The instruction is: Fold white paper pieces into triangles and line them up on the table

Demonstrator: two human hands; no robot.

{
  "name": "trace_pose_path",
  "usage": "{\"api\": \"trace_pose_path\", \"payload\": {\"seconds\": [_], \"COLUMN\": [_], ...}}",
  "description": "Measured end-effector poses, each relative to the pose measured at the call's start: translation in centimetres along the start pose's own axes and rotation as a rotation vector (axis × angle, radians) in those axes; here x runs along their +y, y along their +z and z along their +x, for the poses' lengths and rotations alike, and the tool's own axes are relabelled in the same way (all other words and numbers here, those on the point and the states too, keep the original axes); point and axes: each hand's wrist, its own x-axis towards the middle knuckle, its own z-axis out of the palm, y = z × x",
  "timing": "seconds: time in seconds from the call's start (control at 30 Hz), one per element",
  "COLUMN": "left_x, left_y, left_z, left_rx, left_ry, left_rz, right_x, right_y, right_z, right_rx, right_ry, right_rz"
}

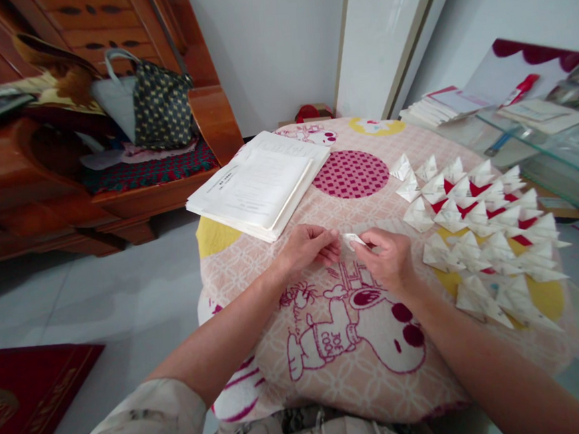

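A small folded piece of white paper (352, 239) is held up between my two hands, above the cloth-covered table. My right hand (390, 256) pinches its right end between thumb and fingers. On the other side, my left hand (316, 245) has its fingers closed at the paper's left end; the exact contact is hard to see. Left of my hands lies a stack of printed white sheets (257, 186). Several pointed folded-paper pieces (468, 196) stand in rows to the right.
The round table wears a pink cloth (254, 273) with a cartoon dog print. A glass shelf (555, 149) with papers and a red marker (523, 88) adjoins on the right. A wooden bench (161, 187) with bags stands at left; a red bag (33, 397) lies on the floor.
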Motion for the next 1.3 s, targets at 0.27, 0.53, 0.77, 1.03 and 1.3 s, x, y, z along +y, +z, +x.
{"api": "trace_pose_path", "payload": {"seconds": [0.27,0.53,0.77,1.03,1.3], "left_x": [0.3,0.5,-0.1,-0.7,-0.7], "left_y": [0.1,-1.0,-1.2,-0.8,-0.8], "left_z": [0.0,0.0,0.1,-0.5,-2.0], "left_rx": [-0.008,0.016,0.013,0.166,-0.063], "left_ry": [-0.123,-0.151,-0.095,0.344,0.517], "left_rz": [-0.08,-0.031,0.441,0.913,1.007], "right_x": [-0.9,-0.4,-0.1,-0.2,0.2], "right_y": [0.4,0.0,-0.1,0.3,0.3], "right_z": [-0.3,-0.2,-1.2,-1.4,-1.3], "right_rx": [-0.045,-0.004,-0.286,-0.433,-0.434], "right_ry": [-0.549,-0.54,-0.592,-0.581,-0.487], "right_rz": [-0.487,-0.274,-0.326,-0.324,-0.198]}}
